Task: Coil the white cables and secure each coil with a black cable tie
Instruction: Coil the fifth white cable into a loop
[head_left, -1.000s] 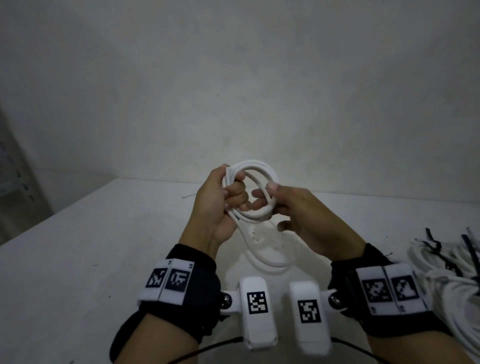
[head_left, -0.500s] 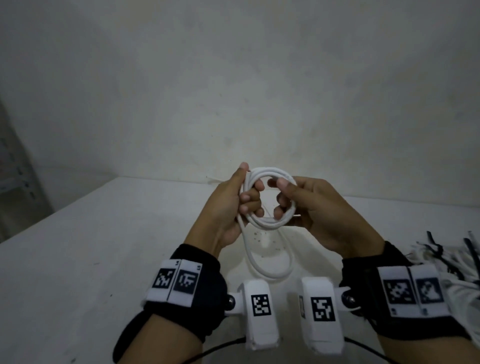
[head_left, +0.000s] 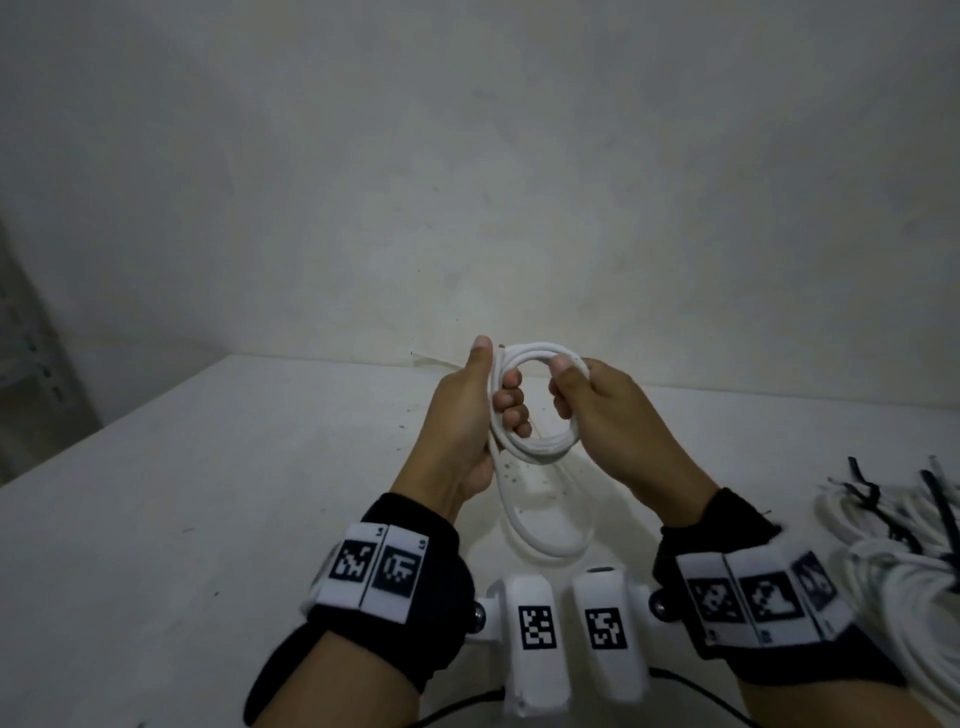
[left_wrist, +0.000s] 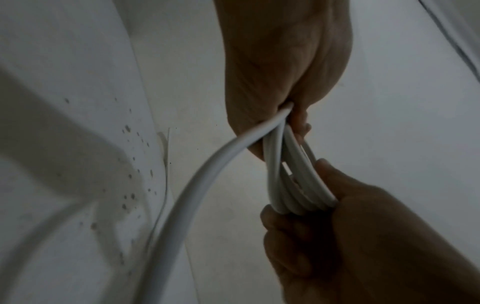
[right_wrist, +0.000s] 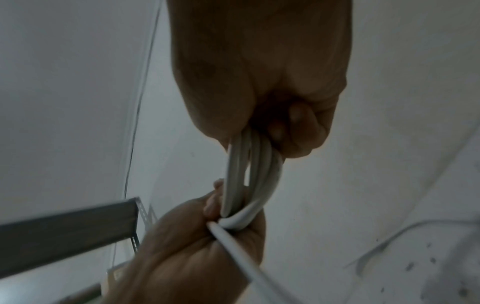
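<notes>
A white cable coil (head_left: 537, 447) of several loops is held upright above the white table (head_left: 208, 493). My left hand (head_left: 475, 415) grips the coil's left side, thumb up and fingers curled through the ring. My right hand (head_left: 602, 410) grips its right side, fingers wrapped round the strands. A loose tail of the cable (head_left: 545, 545) hangs down in a loop to the table. The left wrist view shows the coil (left_wrist: 293, 185) bunched between both hands and the tail (left_wrist: 187, 205) leaving toward the camera. In the right wrist view the coil (right_wrist: 249, 176) spans both fists.
A heap of white cable coils (head_left: 914, 571) with black cable ties (head_left: 872, 499) lies on the table at the right edge. A plain wall rises behind the table. A grey metal shelf (right_wrist: 67, 232) stands off to the left.
Both hands lifted the coil a little and spread to its opposite sides. The right hand went from feeding a loop near the middle to gripping the right edge.
</notes>
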